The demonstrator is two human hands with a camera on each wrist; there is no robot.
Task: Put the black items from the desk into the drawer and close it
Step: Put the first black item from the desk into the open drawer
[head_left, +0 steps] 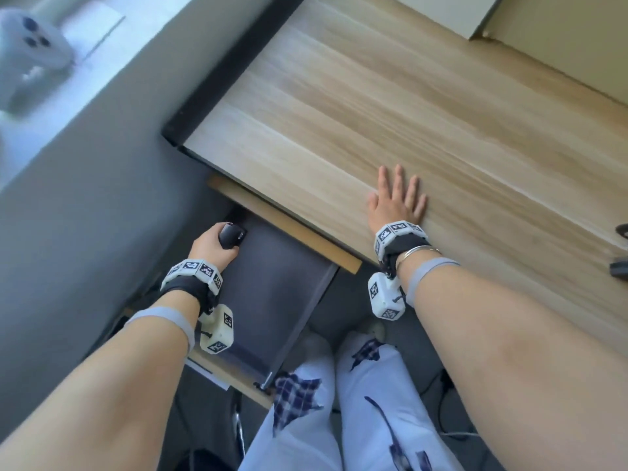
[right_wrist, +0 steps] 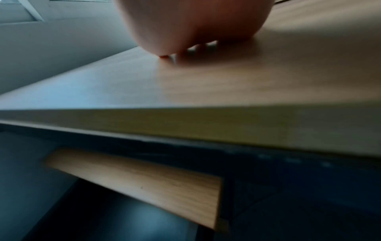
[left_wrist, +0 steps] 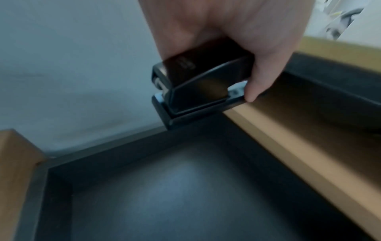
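My left hand [head_left: 214, 246] grips a black stapler [head_left: 231, 236] over the far left corner of the open drawer [head_left: 272, 300]. In the left wrist view the stapler [left_wrist: 198, 84] hangs above the dark drawer floor [left_wrist: 175, 195], fingers and thumb curled round it. My right hand [head_left: 397, 198] lies flat, fingers spread, on the wooden desk [head_left: 373, 96] near its front edge. The right wrist view shows the palm [right_wrist: 191, 24] pressed on the desk top [right_wrist: 226, 78], with the drawer's wooden wall [right_wrist: 144, 184] below. Two dark items [head_left: 620, 249] peek in at the desk's right edge.
The drawer floor looks bare and dark. A grey wall [head_left: 85, 198] runs along the left of the desk. A white device [head_left: 30, 39] sits on the windowsill at upper left. My legs in pale trousers [head_left: 339, 402] are below the drawer.
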